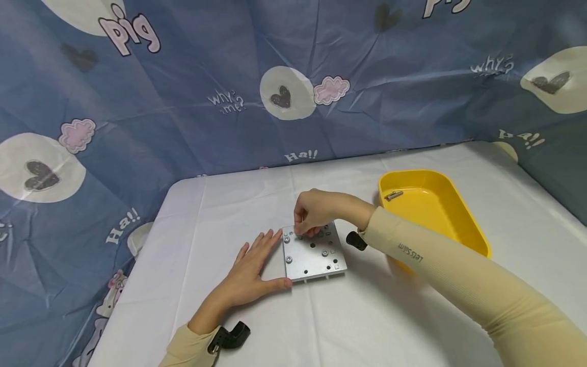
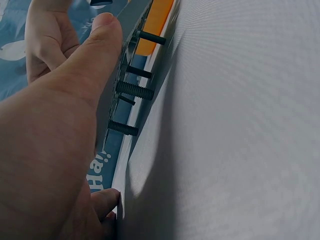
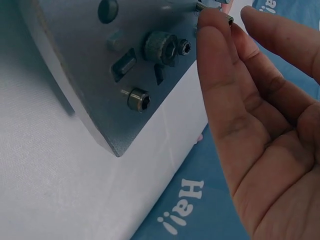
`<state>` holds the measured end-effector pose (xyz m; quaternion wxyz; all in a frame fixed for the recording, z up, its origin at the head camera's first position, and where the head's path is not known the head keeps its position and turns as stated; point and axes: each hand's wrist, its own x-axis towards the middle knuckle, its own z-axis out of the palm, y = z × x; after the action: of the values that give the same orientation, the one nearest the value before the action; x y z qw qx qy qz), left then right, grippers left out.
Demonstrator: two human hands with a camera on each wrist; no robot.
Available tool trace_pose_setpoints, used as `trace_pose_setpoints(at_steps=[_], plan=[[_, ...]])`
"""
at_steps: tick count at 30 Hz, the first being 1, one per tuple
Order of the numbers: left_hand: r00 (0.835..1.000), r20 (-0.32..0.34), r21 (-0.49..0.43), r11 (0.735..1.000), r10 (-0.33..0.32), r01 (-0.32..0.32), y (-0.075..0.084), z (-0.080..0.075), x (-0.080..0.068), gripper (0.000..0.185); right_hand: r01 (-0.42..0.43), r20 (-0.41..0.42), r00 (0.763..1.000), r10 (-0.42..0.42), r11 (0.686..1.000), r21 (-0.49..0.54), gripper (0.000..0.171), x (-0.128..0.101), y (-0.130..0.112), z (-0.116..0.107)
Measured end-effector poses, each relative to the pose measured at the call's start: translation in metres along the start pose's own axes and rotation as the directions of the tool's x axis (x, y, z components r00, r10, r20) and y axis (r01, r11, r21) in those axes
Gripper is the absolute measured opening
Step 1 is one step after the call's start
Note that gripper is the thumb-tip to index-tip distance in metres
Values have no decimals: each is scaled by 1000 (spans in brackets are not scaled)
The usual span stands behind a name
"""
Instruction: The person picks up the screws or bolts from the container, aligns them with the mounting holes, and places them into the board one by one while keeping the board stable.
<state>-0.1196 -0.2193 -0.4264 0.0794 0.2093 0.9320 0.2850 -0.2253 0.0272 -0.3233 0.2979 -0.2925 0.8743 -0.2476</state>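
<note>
A square silver metal plate (image 1: 307,257) with holes and socket-head screws lies on the white table. My left hand (image 1: 249,278) rests at its left side, fingers spread and straight, the thumb touching the near-left corner. In the left wrist view, threaded screw ends (image 2: 135,90) stick out beneath the plate. My right hand (image 1: 314,209) is over the plate's far-left part, its fingertips pinching a small screw (image 3: 230,20), partly hidden by the fingers. Close by in the right wrist view, a large socket screw (image 3: 161,48) and a smaller one (image 3: 139,100) sit in the plate.
To the right stands a yellow tray (image 1: 468,224), with a few small metal pieces (image 1: 393,195) in its far-left corner. The right forearm passes over its near side. Behind the table hangs a blue printed cloth (image 1: 220,132).
</note>
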Motion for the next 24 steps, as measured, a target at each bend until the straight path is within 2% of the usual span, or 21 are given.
trace_pose_setpoints(at_steps=[5,18,24], plan=[[1000,4,-3,1000,8,-8,-1,0,0,113,1,6,1000,-1,999,41,15,1,0,1],[1000,6,0,1000,2,-2,1,-2,0,113,6,19,1000,-7,998,58,13,0,-2,2],[1000,6,3,1000,4,-4,1,-1,-1,114,-16,17,1000,15,997,78,11,-4,-3,-2]])
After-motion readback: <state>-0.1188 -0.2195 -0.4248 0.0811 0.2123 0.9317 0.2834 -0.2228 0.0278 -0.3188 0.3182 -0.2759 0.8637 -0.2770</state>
